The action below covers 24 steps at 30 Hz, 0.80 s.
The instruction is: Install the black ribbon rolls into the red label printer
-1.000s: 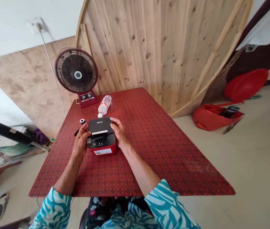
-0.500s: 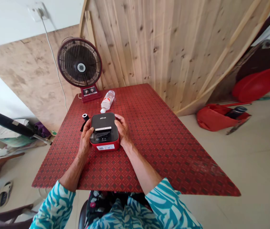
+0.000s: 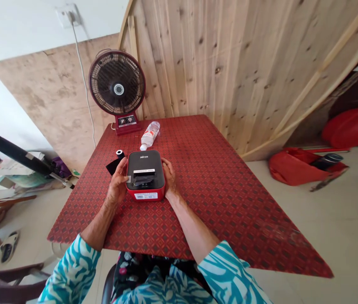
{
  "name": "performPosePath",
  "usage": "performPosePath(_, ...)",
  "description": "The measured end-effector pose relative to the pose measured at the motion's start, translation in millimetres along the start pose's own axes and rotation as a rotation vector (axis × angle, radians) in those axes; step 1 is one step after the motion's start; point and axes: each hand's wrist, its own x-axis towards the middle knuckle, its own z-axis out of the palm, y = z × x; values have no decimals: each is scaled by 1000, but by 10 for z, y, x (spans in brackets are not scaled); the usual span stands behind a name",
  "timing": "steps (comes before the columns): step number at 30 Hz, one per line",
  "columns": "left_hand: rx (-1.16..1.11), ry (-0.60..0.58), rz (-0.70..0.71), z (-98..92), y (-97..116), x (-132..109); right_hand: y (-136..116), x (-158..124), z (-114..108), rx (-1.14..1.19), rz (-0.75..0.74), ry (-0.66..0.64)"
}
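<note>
A red diamond-patterned tabletop (image 3: 217,211) extends in front of both forearms. Beyond the hands, at the far edge, stands a dark red electric desk fan (image 3: 117,84). Between the hands sits a black-and-red box-shaped label printer (image 3: 145,166), its black top closed and its dark slot unoccupied as far as can be seen. The left hand (image 3: 117,181) lies against the printer's left side with fingers bent, and the right hand (image 3: 169,177) lies against its right side with fingers curled over the edge; both appear to grip the unit. Both forearms angle inward from patterned teal-and-white sleeves. A clear plastic water bottle (image 3: 150,135) lies on its side just beyond the printer. Just beyond the left hand, a small black spool with a pale core (image 3: 120,153) stands beside a flat black strip (image 3: 112,166), both outside the printer.
</note>
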Motion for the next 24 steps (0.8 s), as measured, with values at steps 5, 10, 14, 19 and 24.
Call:
performPosePath(5, -14, -5, -4, -16, -20, 8, -62, -24, 0, -21, 21, 11)
performPosePath(10, -39, -41, 7, -41, -52, 18, -100, -47, -6, -28, 36, 13)
performPosePath(14, -75, -59, -4, -78, -74, 27, -111, -61, -9, -37, 50, 18)
performPosePath(19, -72, -105, 1, -120, -109, 27, -152, -77, 6, -49, 62, 45)
performPosePath(24, -80, -117, 20, -146, -169, 36, -133, -70, 9, -43, 36, 75)
